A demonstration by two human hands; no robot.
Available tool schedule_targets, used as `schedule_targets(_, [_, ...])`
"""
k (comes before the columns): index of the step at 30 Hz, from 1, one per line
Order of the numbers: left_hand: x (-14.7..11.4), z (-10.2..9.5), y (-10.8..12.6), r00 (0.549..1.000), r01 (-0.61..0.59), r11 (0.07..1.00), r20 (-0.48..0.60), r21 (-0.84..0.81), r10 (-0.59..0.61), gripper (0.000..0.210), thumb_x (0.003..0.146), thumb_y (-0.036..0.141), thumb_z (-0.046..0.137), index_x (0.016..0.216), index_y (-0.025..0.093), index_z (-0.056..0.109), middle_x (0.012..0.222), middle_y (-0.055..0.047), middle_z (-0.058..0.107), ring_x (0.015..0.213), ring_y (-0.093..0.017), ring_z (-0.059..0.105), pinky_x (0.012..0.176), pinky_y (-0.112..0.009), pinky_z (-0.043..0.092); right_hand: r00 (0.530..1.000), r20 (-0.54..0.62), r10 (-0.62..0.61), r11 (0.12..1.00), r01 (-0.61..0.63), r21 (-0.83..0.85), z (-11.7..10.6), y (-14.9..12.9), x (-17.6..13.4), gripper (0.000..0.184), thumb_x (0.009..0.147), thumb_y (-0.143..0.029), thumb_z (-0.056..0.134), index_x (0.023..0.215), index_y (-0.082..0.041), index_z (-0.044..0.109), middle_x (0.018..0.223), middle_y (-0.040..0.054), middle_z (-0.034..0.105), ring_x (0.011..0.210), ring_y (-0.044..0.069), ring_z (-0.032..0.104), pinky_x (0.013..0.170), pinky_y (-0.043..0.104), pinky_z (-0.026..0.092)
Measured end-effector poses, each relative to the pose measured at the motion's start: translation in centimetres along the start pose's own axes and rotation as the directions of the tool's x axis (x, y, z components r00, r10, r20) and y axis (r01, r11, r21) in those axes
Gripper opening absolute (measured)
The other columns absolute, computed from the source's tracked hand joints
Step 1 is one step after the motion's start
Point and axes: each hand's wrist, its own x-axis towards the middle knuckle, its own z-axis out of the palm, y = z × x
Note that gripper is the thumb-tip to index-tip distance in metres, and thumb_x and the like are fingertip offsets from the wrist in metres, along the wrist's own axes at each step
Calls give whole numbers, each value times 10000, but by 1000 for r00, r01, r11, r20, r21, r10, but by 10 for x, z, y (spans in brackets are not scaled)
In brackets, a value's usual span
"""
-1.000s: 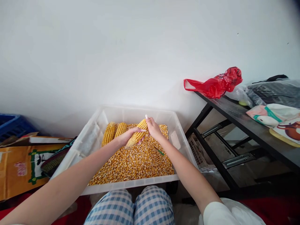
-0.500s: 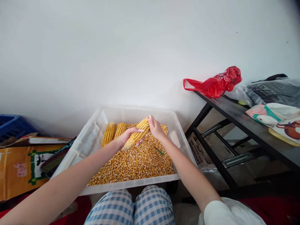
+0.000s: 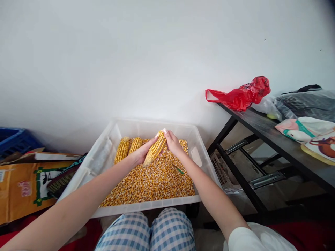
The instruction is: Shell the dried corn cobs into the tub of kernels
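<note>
A yellow ear of corn (image 3: pixel 155 150) is held at a tilt above loose kernels, its upper end leaning right. My left hand (image 3: pixel 144 150) wraps around its left side, thumb near the upper end; some of its fingers are hidden behind the ear. At the upper right, my right hand (image 3: pixel 172 142) is closed on the top of the same ear, fingertips pressed to it. Two more ears, a corn ear (image 3: pixel 121 150) and a shorter-looking corn ear (image 3: pixel 135 145), lie on the kernels (image 3: pixel 154 184) at the back left. All this is inside a whitish plastic bin (image 3: pixel 98 155).
A green object (image 3: pixel 179 170) lies among the kernels. To the right stands a black table (image 3: pixel 272 136) with a red plastic bag (image 3: pixel 240 96) on its corner. An orange cardboard box (image 3: pixel 18 191) and a blue crate (image 3: pixel 18 141) are at the left. A white wall rises behind.
My left hand has slid up along the ear toward its top end. The ear now stands at a steeper tilt, with my right hand still at its tip.
</note>
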Motion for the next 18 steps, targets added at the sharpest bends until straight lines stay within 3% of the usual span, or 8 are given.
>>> schedule_targets(6, [2, 0, 1, 1000, -11, 1000, -6, -4, 11, 497, 748, 599, 478, 874, 138, 610, 665, -74, 637, 531, -158, 594, 491, -262, 484, 999, -46, 20, 999, -22, -44, 0, 0, 1, 527, 859, -583, 190, 844, -202, 554, 671, 8, 532, 602, 136, 505, 574, 256, 405])
schedule_targets(11, [5, 11, -7, 983, -85, 991, -154, 101, 100, 520, 722, 633, 486, 948, 178, 596, 682, -47, 638, 542, -162, 597, 450, -262, 481, 995, -35, 95, 988, -98, -118, 7, -5, -5, 439, 812, -615, 331, 874, -218, 508, 700, -3, 562, 632, 142, 543, 571, 239, 388])
schedule_targets(18, [-2, 20, -1, 979, -162, 983, -112, 85, 171, 508, 761, 626, 428, 875, 161, 600, 589, -37, 620, 466, -148, 572, 444, -251, 469, 994, -110, -18, 996, 8, -90, 8, -8, -5, 426, 884, -534, 186, 791, -215, 455, 703, 5, 520, 683, 145, 516, 668, 258, 392])
